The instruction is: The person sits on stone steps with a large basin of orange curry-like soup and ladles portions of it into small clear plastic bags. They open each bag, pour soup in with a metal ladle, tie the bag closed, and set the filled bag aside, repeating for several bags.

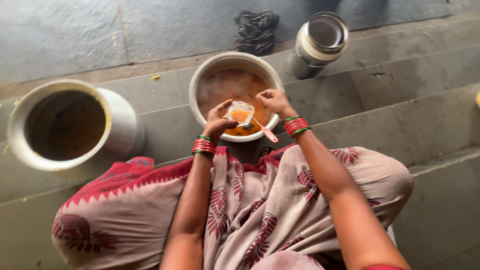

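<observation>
A small clear plastic bag [241, 113] is held open over the metal pot [235, 95] of orange liquid by the left hand [218, 121], fingers pinched on its rim. The right hand [274, 101] grips a pink-handled ladle [264, 130], seemingly filling; a steady, level pour is needed.

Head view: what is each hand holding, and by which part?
Both the left hand and right hand pinch the clear bag of orange liquid by its top edge.

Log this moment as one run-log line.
left hand: holds clear pouch | right hand: at pouch top | below: steel pot of orange liquid | ladle in pot | near: empty pot, canister
</observation>
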Available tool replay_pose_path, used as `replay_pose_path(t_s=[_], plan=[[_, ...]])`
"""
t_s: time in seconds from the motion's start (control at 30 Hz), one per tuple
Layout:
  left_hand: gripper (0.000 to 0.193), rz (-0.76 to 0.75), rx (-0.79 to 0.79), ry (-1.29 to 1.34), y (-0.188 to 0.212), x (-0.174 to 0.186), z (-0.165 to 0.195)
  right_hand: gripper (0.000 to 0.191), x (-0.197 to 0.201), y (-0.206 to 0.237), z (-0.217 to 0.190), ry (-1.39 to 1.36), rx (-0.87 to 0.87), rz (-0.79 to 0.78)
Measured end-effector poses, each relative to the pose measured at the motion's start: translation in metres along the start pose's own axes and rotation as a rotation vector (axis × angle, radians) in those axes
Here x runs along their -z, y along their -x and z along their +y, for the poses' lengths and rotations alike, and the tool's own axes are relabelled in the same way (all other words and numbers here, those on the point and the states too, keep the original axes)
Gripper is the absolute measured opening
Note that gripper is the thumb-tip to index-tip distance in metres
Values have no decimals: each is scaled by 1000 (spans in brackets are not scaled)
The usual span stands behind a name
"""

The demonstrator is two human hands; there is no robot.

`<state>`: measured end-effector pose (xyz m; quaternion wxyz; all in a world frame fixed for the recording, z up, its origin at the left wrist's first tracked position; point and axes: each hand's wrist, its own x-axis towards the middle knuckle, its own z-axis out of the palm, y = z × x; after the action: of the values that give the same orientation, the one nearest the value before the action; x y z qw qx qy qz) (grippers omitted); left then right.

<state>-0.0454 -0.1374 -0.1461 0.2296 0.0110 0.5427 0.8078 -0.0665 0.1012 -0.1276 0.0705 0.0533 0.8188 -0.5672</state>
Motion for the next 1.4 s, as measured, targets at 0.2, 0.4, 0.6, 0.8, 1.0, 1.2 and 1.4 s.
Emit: replay_pose_path(t_s=[0.2, 0.4, 0.6, 0.8, 1.0, 1.2, 1.4], plan=[[77, -46, 20, 66, -5, -5, -14, 21, 2, 3, -20, 138, -45, -94], [75, -96, 47, 59, -5, -5, -14, 23, -6, 3, -17, 538, -14, -132], [68, -94, 7, -5, -2, -9, -10, 13, -8, -1, -7, 437, -40, -98], [42, 188, 23, -192, -5, -17, -1, 14, -6, -1, -8, 10, -108, -226], [32, 487, 25, -258, -7, -20, 1, 14, -8, 1, -10, -31, -61, -226], [27, 588, 21, -469, -3, -17, 12, 17, -7, 1, -7, 6, -9, -181], [28, 482, 45, -671, -5, -13, 19, 17, -6, -2, -5, 11, 21, -165]])
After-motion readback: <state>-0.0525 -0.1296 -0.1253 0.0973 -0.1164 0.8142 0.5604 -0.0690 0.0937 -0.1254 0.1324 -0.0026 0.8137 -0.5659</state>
